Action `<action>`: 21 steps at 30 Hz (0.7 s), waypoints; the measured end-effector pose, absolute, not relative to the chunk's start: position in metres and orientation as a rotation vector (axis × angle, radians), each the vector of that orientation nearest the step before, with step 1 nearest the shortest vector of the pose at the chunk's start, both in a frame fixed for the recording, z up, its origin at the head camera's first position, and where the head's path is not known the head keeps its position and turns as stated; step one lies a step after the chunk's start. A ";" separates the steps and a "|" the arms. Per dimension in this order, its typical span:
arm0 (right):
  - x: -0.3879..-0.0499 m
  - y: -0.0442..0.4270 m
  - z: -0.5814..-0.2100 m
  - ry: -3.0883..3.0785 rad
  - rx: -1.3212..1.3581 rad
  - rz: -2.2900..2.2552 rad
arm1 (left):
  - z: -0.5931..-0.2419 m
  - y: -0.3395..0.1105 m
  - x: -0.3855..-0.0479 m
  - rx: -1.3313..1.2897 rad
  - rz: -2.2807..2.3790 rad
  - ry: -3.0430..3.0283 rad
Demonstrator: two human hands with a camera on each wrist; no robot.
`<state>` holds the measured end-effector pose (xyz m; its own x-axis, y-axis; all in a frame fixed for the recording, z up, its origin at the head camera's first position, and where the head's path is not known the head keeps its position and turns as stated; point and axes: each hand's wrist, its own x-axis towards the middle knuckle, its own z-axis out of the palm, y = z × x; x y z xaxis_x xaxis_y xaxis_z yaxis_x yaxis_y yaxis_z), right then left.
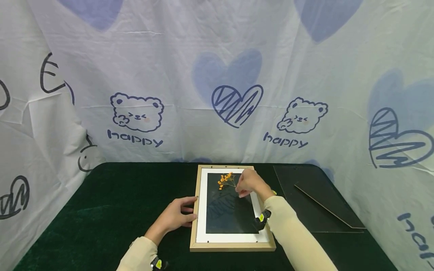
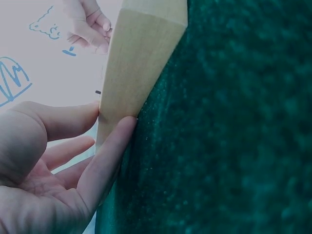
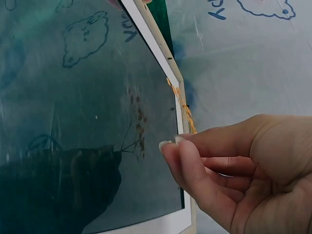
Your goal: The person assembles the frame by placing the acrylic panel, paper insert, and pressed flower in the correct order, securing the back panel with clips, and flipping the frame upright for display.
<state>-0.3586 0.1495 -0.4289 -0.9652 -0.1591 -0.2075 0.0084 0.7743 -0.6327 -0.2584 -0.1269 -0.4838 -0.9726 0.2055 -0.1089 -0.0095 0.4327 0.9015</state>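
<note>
A sprig of small orange dried flowers (image 1: 225,180) hangs over the upper part of a light wooden picture frame (image 1: 234,247). My right hand (image 1: 250,183) pinches the sprig's thin stem between thumb and fingertips. In the right wrist view the blossoms (image 3: 189,117) appear just past the fingertips, and their reflection shows in the glossy dark panel (image 3: 97,126). That panel sits inside a white mat (image 1: 204,210) within the frame. At the frame's left side, my left hand (image 1: 175,215) holds the edge; in the left wrist view its thumb and a finger touch the wooden side (image 2: 129,68).
Dark green cloth (image 1: 101,214) covers the table. To the right lies a flat dark board (image 1: 339,222), with one raised edge slanting across it. A white curtain (image 1: 183,124) printed with hearts and bears hangs behind the table.
</note>
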 end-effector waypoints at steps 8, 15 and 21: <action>-0.354 0.141 -0.431 2.648 -0.122 -0.981 | -0.483 -0.127 -0.258 0.162 1.565 2.475; -0.350 0.137 -0.435 2.651 -0.140 -0.900 | -0.483 -0.127 -0.258 0.156 1.560 2.481; -0.351 0.138 -0.442 2.591 -0.152 -0.935 | -0.485 -0.128 -0.259 0.162 1.557 2.485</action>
<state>-0.3507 0.1384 -0.4417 -0.9219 -0.2261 -0.3145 0.0269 0.7726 -0.6343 -0.2587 -0.1278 -0.4846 -0.9731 0.2004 -0.1139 -0.0151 0.4376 0.8991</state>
